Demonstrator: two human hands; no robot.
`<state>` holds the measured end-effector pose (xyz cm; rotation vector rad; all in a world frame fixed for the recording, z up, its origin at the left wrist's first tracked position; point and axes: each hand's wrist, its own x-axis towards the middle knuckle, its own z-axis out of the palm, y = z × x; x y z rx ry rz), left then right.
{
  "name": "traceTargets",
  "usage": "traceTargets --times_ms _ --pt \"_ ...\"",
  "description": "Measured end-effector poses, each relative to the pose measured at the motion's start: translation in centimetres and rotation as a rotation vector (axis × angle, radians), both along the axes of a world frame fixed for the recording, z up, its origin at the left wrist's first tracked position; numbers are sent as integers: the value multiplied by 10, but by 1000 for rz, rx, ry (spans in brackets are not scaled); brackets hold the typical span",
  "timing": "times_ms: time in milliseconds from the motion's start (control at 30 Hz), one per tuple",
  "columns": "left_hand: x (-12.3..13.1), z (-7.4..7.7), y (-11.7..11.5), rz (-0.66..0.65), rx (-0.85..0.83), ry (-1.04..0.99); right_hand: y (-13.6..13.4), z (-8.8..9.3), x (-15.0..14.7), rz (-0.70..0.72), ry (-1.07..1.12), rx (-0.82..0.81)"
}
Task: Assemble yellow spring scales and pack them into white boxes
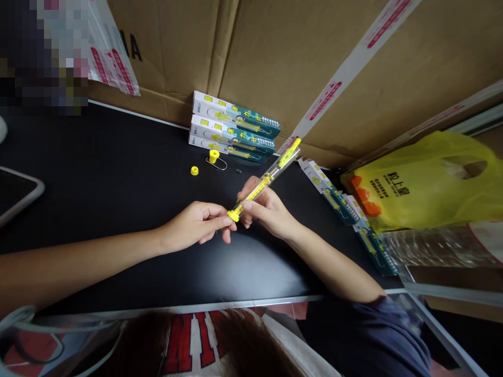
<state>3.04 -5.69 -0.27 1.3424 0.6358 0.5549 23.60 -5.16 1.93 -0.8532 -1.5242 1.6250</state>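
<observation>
My right hand [270, 208] is closed round the clear tube of a yellow spring scale [271, 175], which slants up to the right. At its lower end, my left hand [196, 224] pinches the yellow cap between thumb and fingers. A thin bit of wire seems to show under the left fingers, too small to make out. A yellow plastic piece [214, 156] with a wire loop lies on the black table beyond my hands. Left of it is a small yellow cap [194, 170].
Stacked printed boxes [231, 133] stand against a large cardboard carton [267, 63]. More printed boxes [330, 191] lie at right, beside a yellow plastic bag [432, 183] and a clear plastic bottle [428, 246]. A white-edged device [18, 191] lies at left.
</observation>
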Motion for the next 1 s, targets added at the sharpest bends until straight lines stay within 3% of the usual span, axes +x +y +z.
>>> traceTargets --times_ms 200,467,567,667,733,867,1000 --pt "0 3 3 19 38 25 4 1 -4 -108 -32 47" --pt "1 1 -3 77 -80 39 -1 -8 -14 -209 -167 137" --pt "1 -2 -4 113 -2 42 -2 -9 -13 -172 -181 170" --pt "-1 -1 2 198 93 11 6 -7 -4 -37 -228 258" --pt "-3 2 10 303 87 -39 17 -7 6 -58 -352 406" --pt "-8 10 23 426 102 -52 48 -14 25 -409 -872 788" --pt "-14 10 27 428 246 16 71 -27 28 -452 -1022 846"
